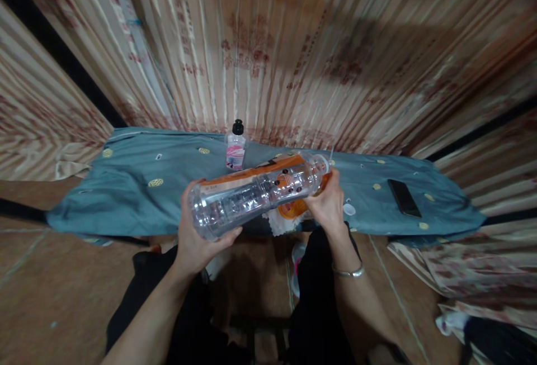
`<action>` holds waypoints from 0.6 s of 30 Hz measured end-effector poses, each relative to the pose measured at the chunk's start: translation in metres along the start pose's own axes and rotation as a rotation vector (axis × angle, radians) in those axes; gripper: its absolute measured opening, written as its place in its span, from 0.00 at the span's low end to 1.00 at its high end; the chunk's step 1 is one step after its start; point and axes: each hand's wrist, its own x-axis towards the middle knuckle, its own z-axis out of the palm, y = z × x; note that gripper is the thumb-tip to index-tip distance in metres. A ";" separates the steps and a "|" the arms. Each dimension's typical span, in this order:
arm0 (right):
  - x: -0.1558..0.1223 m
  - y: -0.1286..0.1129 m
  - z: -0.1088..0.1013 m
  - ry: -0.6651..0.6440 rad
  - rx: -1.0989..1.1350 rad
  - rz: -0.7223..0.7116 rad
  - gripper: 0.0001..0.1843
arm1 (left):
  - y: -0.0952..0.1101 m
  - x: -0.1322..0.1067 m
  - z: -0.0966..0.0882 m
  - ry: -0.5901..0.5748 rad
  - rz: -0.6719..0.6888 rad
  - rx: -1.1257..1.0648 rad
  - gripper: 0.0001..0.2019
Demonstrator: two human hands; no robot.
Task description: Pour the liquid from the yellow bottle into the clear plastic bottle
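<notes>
The clear plastic bottle (255, 194), large, with an orange label along its upper side, lies almost level in the air over the near edge of a table, its base to the near left and its neck to the far right. It looks empty, so it should be light. Its thin ribbed walls would likely dent under a hard squeeze, and the smooth plastic could slip in the palm. The stiffer base and the neck seem the surest places to hold it, and both hands are there.

The left hand (197, 239) is wrapped around the base end, thumb near and fingers curled over the far side, forearm reaching up from the lower left. The right hand (327, 203) grips the neck end from below, wrist bent slightly inward and wearing a thin bracelet (347, 271).

Under the bottle, something orange (293, 208) and a white lacy piece (274, 222) rest on the blue-grey tablecloth (138, 186). Just right of the right hand lies a small white round piece (349, 209), perhaps a cap. Farther back stands a small bottle (235, 147) with a black cap and pink label. A black phone (403, 197) lies well to the right. A striped, patterned curtain (268, 46) hangs behind.
</notes>
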 end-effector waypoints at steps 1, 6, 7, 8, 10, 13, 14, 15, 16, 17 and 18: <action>0.000 0.000 0.000 -0.007 0.001 -0.007 0.42 | 0.000 0.000 0.000 0.003 0.008 -0.007 0.51; 0.001 0.006 0.004 -0.021 -0.012 -0.077 0.40 | -0.003 0.002 -0.001 0.024 0.015 -0.016 0.54; 0.000 0.007 0.006 -0.014 -0.008 -0.092 0.41 | -0.004 0.002 -0.001 0.026 0.009 -0.006 0.54; 0.000 0.009 0.007 -0.007 -0.001 -0.104 0.41 | -0.004 0.002 -0.001 0.025 0.000 0.000 0.54; 0.000 0.012 0.008 0.003 0.012 -0.115 0.41 | -0.005 0.000 -0.001 0.021 -0.014 0.002 0.54; 0.001 0.015 0.009 -0.007 0.022 -0.111 0.42 | -0.006 -0.002 -0.002 0.023 -0.019 0.001 0.54; 0.001 0.016 0.009 -0.015 0.024 -0.108 0.43 | -0.006 -0.002 -0.002 0.019 -0.020 0.000 0.54; 0.002 0.016 0.008 -0.022 0.026 -0.106 0.43 | -0.007 -0.002 -0.002 0.012 -0.024 -0.004 0.54; 0.002 0.017 0.008 -0.027 0.030 -0.105 0.44 | -0.007 -0.003 -0.001 0.002 -0.031 -0.011 0.54; 0.002 0.017 0.008 -0.030 0.034 -0.105 0.44 | -0.007 -0.003 -0.001 -0.007 -0.043 -0.020 0.54; 0.002 0.017 0.007 -0.031 0.037 -0.106 0.43 | -0.007 -0.003 -0.001 -0.014 -0.057 -0.029 0.54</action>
